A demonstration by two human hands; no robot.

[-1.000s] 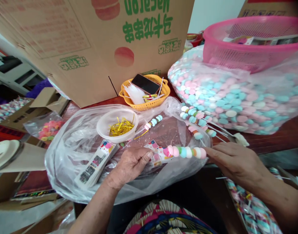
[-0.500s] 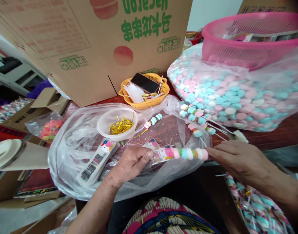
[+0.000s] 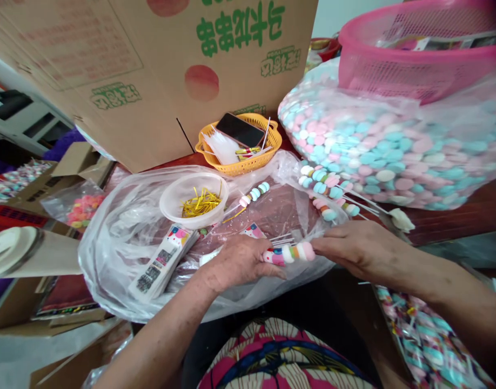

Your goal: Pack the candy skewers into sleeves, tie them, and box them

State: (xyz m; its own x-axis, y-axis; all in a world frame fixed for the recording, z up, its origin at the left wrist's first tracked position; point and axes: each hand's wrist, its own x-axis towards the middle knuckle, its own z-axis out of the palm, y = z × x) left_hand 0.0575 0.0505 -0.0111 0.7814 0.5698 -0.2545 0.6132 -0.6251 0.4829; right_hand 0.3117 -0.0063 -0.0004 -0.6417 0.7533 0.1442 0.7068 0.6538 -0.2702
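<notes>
So the candy skewer point(image 3: 290, 253) is right between the two hands, above the front of the plastic sheet point(image 3: 106, 259), its left end seemingly inside a printed wrapper point(image 3: 274, 257). Left hand point(image 3: 242, 259) is gripping that wrapper; the right hand point(image 3: 363, 246) has fingertips at the pink end candy point(image 3: 308, 250), though I can't tell if they're pinching. I'd line everything up straight and push gently (those candies look squashable) so the film doesn't snag. Left of there sits a wrapper stack point(image 3: 162, 262), with a bowl point(image 3: 170, 212) of gold ties point(image 3: 201, 203) behind. Loose skewers point(image 3: 320, 176) lie past the right hand; the crinkled sheet could catch an edge.
</notes>
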